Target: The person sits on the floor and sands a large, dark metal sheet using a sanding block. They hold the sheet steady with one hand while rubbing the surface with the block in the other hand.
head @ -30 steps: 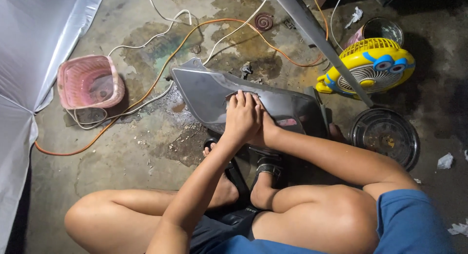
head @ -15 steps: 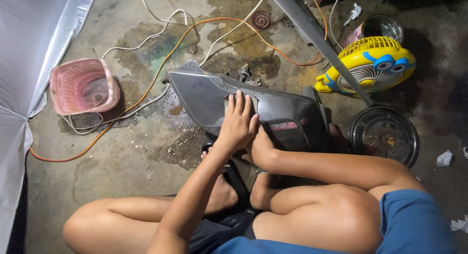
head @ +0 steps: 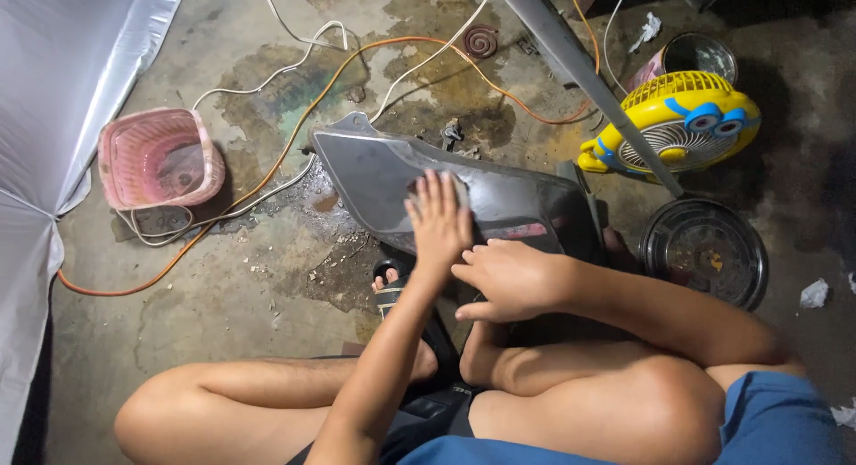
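A dark grey plastic body panel (head: pixel 374 175) lies on the stained concrete in front of my crossed legs. My left hand (head: pixel 439 222) presses flat on its middle, fingers together, with a small grey abrasive sheet (head: pixel 460 187) showing under the fingertips. My right hand (head: pixel 510 278) rests just to the right and nearer me, fingers curled over the panel's near edge. The two hands almost touch. My feet in sandals sit under the panel's near side.
A pink plastic basket (head: pixel 156 157) stands at the left among white and orange cables (head: pixel 267 175). A yellow and blue fan (head: pixel 682 126), a slanting metal bar (head: pixel 580 68) and a round dark lid (head: pixel 704 251) are at the right. Silver sheeting (head: pixel 53 90) covers the left edge.
My left hand has slid along the panel away from my right hand, which has dropped back to the near edge. The hands were pressed together a second ago.
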